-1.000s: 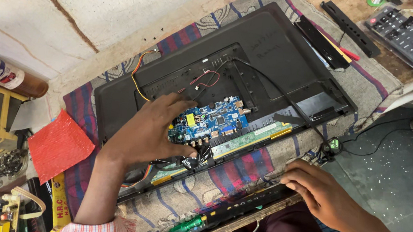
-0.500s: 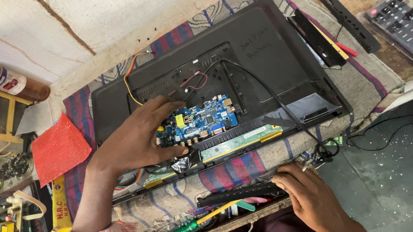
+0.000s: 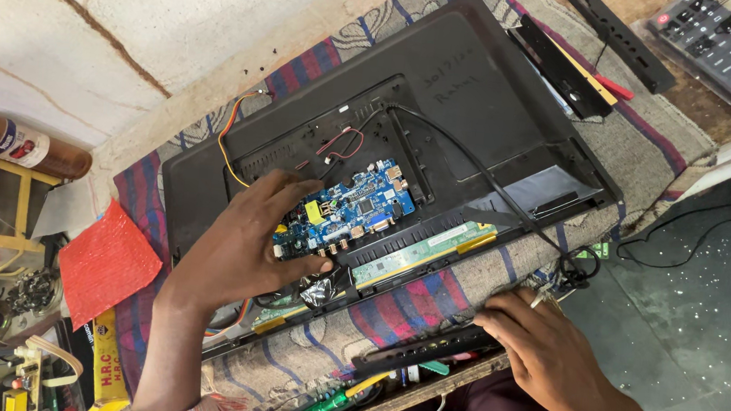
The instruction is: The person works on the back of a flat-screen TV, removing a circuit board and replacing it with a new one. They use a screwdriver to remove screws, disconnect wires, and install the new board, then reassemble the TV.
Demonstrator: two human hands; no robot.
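The left hand point(image 3: 243, 243) lies spread over the near-left end of a blue circuit board point(image 3: 349, 213), fingers point(image 3: 283, 191) fairly wide and pressing on it, the thumb hooked under the board's lower edge. The board sits in the recess on the back of a black flat-screen set point(image 3: 443, 124), which lies face down on a striped cloth point(image 3: 411, 293) across the bench. Judging from this, the board is being steadied or seated, so the pressure is best kept on the edges and bare corners (not on the chips or the row of connectors along its lower side), with the red wires point(image 3: 342, 144) and the thick black cable point(image 3: 466, 166) kept clear of pinching. The right hand point(image 3: 546, 354) rests at the bench's front edge, fingers loosely curled over a long dark strip point(image 3: 423, 356); whether it grips anything I cannot tell. A green-handled screwdriver point(image 3: 321, 409) lies below, within easy reach.
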